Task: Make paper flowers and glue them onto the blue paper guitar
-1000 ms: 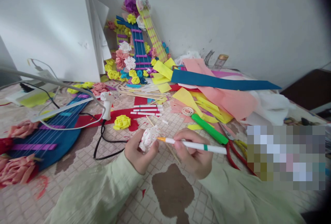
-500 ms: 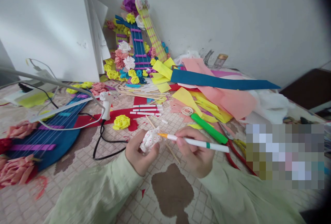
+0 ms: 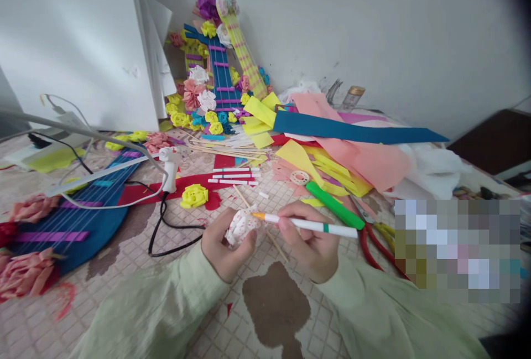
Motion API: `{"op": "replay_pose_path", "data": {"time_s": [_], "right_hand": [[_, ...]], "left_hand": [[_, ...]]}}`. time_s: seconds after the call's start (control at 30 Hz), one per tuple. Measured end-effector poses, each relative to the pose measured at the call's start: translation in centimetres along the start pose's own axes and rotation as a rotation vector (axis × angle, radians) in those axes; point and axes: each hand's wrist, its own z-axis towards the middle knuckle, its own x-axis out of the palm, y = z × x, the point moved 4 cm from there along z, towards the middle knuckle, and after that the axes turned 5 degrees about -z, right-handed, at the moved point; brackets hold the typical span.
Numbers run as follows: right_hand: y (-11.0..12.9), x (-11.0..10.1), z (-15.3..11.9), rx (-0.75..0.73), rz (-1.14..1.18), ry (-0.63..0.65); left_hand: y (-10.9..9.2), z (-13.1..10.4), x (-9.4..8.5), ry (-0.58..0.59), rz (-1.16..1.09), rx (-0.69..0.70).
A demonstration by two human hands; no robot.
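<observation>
Since the earlier frames the white marker pen [image 3: 309,225] has slid a little to the left, so its orange tip now touches the white paper flower [image 3: 241,225]; the flower itself sits a shade higher in the grip. The left hand [image 3: 222,248] has its fingers [image 3: 248,240] clamped around the lower part of the flower, which is dotted with red marks. The right hand [image 3: 309,248] pinches the pen near its front end, fingers [image 3: 286,226] closed on the barrel, with the rest of the pen trailing off to the right past the knuckles. By the look of it, the step in hand is dotting colour onto the petals; the next touch would call for a small turn of the flower under the tip and a light, steady press. Just beyond the right fingers lie a green marker [image 3: 335,206] and red-handled pliers [image 3: 375,245]; beyond the left fingers, a yellow paper flower [image 3: 194,196] and a glue gun [image 3: 170,166] rest on the bench [image 3: 265,320].
</observation>
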Motion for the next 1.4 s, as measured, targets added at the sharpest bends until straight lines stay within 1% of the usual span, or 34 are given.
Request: {"op": "replay_pose_path", "data": {"time_s": [0.1,0.2,0.23,0.33,0.4,0.57,0.7,0.83,0.9,1.0,1.07,1.13,1.27,1.4], "right_hand": [[0.1,0.0,0.0,-0.019,0.038,0.001],[0.1,0.2,0.0,-0.024,0.025,0.058],[0.1,0.2,0.0,-0.021,0.025,0.053],[0.0,-0.2,0.0,-0.025,0.054,-0.049],[0.0,-0.3,-0.1,-0.030,0.063,-0.078],[0.0,-0.1,-0.1,-0.014,0.033,-0.006],[0.0,-0.3,-0.2,-0.007,0.060,-0.050],[-0.2,0.0,-0.1,0.034,0.050,-0.029],[-0.2,-0.2,0.0,0.025,0.075,-0.079],[0.0,-0.5,0.1,-0.004,0.105,-0.164],[0.1,-0.7,0.2,-0.012,0.107,-0.173],[0.2,-0.6,0.2,-0.031,0.102,-0.153],[0.5,-0.5,-0.1,-0.123,0.045,-0.119],[0.8,-0.2,-0.4,-0.207,-0.004,-0.052]], "left_hand": [[0.1,0.0,0.0,0.001,-0.007,-0.002],[0.1,0.0,0.1,0.002,-0.007,0.008],[0.1,0.0,0.1,0.002,-0.007,0.011],[0.0,0.0,0.1,-0.002,-0.013,0.013],[-0.1,0.0,0.1,0.011,-0.005,0.018],[-0.4,0.2,0.1,0.072,0.035,0.054],[-0.3,0.1,0.1,0.072,0.027,0.070],[-0.2,0.0,0.2,0.091,0.025,0.044],[-0.3,-0.1,0.3,0.064,-0.008,0.016],[0.0,-0.1,0.2,-0.048,-0.148,-0.069],[0.3,-0.1,0.3,-0.099,-0.211,-0.127],[0.5,-0.2,0.3,-0.120,-0.200,-0.146],[0.5,-0.1,0.0,-0.156,-0.138,-0.086],[0.2,0.2,-0.2,-0.118,-0.070,-0.011]]}}
